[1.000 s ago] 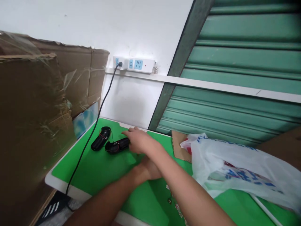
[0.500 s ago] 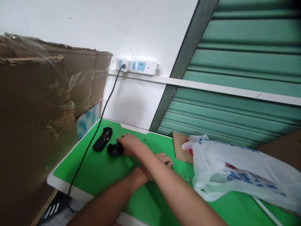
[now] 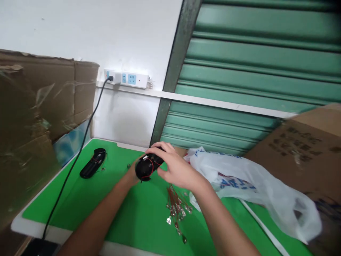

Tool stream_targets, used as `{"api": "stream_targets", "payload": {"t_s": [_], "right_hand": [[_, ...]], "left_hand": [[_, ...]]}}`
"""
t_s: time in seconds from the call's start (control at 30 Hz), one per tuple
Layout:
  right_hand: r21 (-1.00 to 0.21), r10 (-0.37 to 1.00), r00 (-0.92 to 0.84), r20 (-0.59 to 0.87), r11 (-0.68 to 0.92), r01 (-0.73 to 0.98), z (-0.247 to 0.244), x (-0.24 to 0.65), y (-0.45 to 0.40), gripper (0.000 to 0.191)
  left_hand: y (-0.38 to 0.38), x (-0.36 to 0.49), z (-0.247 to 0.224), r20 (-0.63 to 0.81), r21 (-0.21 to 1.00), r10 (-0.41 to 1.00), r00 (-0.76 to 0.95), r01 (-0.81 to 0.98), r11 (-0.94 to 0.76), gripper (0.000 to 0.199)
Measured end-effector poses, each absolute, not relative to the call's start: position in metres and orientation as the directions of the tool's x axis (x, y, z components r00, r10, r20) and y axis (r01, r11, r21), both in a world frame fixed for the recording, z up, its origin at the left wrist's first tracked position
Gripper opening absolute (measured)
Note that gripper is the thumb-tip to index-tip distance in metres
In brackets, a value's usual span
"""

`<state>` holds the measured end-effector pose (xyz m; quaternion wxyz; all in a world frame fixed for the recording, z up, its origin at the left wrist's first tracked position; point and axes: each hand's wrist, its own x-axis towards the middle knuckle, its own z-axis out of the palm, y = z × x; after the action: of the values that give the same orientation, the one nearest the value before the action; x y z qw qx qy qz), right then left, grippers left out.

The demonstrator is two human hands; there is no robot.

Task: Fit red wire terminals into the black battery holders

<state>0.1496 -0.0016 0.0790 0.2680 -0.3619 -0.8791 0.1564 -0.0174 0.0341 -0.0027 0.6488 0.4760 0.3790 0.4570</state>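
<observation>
A rounded black plastic casing (image 3: 144, 169) with a red wire across its open side is held up over the green tabletop. My right hand (image 3: 172, 164) grips its far right end, fingers over the top and thumb below. Behind the casing's left side is my left hand (image 3: 134, 172), supporting it, its fingers mostly hidden. A second black casing (image 3: 92, 164) with thin wires lies on the left of the table. In front of my right hand rests a bundle of thin red-brown wires with small metal end pieces (image 3: 176, 208).
A black power cord (image 3: 77, 153) runs from the wall power strip (image 3: 129, 79) down across the table's left side. A white plastic bag (image 3: 239, 177) lies at the right by a white rod (image 3: 263, 227). Cardboard (image 3: 23, 124) stands at the left, a carton (image 3: 301, 149) at the right.
My arms have uncrossed. The black casing has been lifted from the table and is now between both hands. The wire bundle has come into sight. The view has swung to the right.
</observation>
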Motion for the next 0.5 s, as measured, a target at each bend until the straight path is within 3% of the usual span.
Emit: {"api": "stream_targets", "payload": {"t_s": [0.1, 0.2, 0.27, 0.4, 0.5], "right_hand": [[-0.465, 0.76, -0.57, 0.311, 0.645, 0.606, 0.059, 0.175, -0.005, 0.075], [-0.441, 0.761, -0.557, 0.331, 0.647, 0.622, 0.039, 0.184, -0.005, 0.077], [-0.462, 0.762, -0.502, 0.409, 0.647, 0.606, 0.026, 0.185, -0.002, 0.083], [-0.695, 0.806, -0.157, 0.571, 0.576, 0.43, -0.006, 0.184, 0.006, 0.077], [-0.862, 0.889, -0.042, 0.456, 0.453, 0.227, -0.03, 0.184, 0.008, 0.064]], "left_hand": [[0.03, -0.022, 0.0, -0.117, 0.949, 0.893, 0.434, -0.216, 0.229, 0.069], [0.024, -0.016, -0.001, -0.156, 0.948, 0.819, 0.552, -0.15, 0.282, 0.065], [0.022, -0.011, -0.004, -0.118, 0.962, 0.839, 0.532, -0.148, 0.229, 0.059], [0.022, -0.004, -0.009, -0.01, 0.978, 0.905, 0.426, -0.185, 0.098, 0.06], [0.02, -0.002, -0.012, 0.08, 0.993, 0.921, 0.381, -0.11, -0.041, 0.06]]}}
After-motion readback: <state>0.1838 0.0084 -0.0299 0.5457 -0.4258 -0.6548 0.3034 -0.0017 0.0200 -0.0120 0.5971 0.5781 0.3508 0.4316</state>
